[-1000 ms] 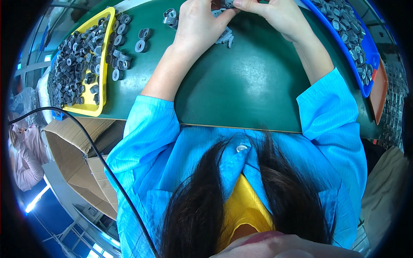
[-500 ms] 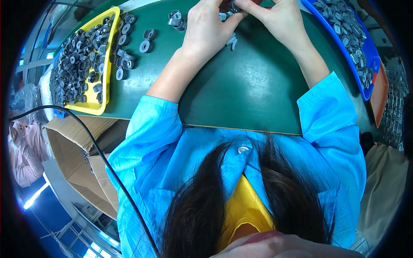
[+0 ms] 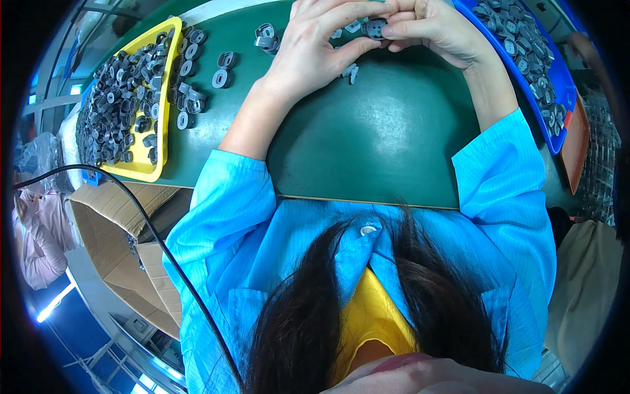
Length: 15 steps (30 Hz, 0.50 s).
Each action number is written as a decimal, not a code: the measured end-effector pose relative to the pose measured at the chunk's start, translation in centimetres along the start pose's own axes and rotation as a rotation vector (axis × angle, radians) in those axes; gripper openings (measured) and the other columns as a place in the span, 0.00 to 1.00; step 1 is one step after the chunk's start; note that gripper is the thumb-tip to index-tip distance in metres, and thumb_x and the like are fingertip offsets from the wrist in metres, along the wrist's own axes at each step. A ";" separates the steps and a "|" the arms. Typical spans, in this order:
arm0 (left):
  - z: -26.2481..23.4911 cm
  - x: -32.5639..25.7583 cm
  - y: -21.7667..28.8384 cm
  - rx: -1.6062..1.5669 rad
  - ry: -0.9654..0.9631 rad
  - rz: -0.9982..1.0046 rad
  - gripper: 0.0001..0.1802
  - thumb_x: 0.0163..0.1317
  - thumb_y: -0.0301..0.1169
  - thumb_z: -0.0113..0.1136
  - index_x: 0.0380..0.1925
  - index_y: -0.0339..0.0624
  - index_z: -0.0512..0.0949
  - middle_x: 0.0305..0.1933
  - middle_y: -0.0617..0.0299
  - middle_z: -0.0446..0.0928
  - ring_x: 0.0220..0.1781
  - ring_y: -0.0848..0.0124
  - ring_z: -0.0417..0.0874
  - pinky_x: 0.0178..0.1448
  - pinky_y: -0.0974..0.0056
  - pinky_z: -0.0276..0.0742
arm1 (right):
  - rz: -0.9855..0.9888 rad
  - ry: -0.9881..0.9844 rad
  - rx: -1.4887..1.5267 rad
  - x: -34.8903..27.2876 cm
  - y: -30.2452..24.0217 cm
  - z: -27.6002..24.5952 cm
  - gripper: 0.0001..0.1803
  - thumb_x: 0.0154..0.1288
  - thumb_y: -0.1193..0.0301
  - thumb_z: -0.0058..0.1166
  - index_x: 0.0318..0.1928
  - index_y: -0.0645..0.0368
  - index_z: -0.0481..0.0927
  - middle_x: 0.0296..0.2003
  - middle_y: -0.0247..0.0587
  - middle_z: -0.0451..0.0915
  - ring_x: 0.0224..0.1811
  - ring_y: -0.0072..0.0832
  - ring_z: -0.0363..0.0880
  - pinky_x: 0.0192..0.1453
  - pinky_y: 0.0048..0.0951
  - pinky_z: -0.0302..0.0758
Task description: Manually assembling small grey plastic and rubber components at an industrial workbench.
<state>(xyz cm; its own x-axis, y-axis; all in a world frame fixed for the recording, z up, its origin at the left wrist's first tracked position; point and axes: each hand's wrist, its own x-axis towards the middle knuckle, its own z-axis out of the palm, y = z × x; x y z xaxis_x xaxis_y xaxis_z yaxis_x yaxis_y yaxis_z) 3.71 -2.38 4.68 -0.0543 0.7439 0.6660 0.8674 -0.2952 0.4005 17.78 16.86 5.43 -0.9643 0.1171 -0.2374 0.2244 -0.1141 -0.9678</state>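
Note:
My left hand (image 3: 316, 46) and my right hand (image 3: 436, 29) meet at the top of the view, above the green table (image 3: 380, 144). Together they pinch a small grey ring-shaped part (image 3: 375, 27) between their fingertips. A few more loose grey parts (image 3: 349, 69) lie on the table just under my hands. Both forearms come up from blue sleeves at the table's near edge.
A yellow tray (image 3: 141, 167) heaped with dark grey rings stands at the left, with several rings (image 3: 190, 85) spilled beside it. A blue tray (image 3: 535, 62) of similar parts lies at the right. Cardboard boxes (image 3: 111, 223) and a black cable (image 3: 151, 230) sit below the table's left edge.
The view has shifted so my hands sit lower and nearer in the picture. They stay together on the small grey part.

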 end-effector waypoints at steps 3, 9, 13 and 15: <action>-1.0 -0.2 0.0 0.034 -0.021 0.013 0.25 0.52 0.27 0.75 0.54 0.45 0.84 0.46 0.59 0.83 0.52 0.57 0.81 0.61 0.55 0.72 | -0.025 0.017 0.065 0.4 -0.2 0.8 0.10 0.69 0.77 0.62 0.49 0.63 0.84 0.41 0.38 0.87 0.39 0.24 0.86 0.46 0.23 0.82; 0.6 -0.2 0.7 0.005 0.199 -0.066 0.26 0.51 0.24 0.75 0.54 0.46 0.84 0.44 0.58 0.83 0.49 0.57 0.82 0.60 0.56 0.72 | -0.086 0.094 0.229 -0.2 1.1 1.5 0.06 0.69 0.78 0.61 0.45 0.59 0.82 0.39 0.35 0.85 0.39 0.23 0.83 0.46 0.23 0.79; 1.1 -0.6 1.7 0.104 0.243 -0.026 0.30 0.51 0.25 0.75 0.58 0.47 0.82 0.44 0.59 0.82 0.51 0.57 0.80 0.63 0.54 0.70 | -0.149 0.112 0.337 -0.2 2.0 2.4 0.05 0.68 0.79 0.59 0.43 0.56 0.80 0.38 0.32 0.83 0.38 0.22 0.81 0.45 0.24 0.76; 2.2 -1.4 -1.3 0.146 0.312 0.148 0.33 0.52 0.25 0.74 0.61 0.47 0.79 0.48 0.58 0.81 0.54 0.56 0.79 0.64 0.53 0.68 | -0.169 0.126 0.397 0.0 1.9 3.0 0.06 0.68 0.79 0.59 0.42 0.55 0.79 0.38 0.31 0.83 0.38 0.22 0.80 0.45 0.24 0.75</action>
<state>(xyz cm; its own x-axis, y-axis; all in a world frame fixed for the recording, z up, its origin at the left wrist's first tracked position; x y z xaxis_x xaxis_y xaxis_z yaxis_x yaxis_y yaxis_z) 3.72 -1.77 1.83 -0.0513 0.4744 0.8788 0.9373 -0.2810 0.2064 17.79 13.69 3.79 -0.9526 0.2834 -0.1108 -0.0299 -0.4497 -0.8927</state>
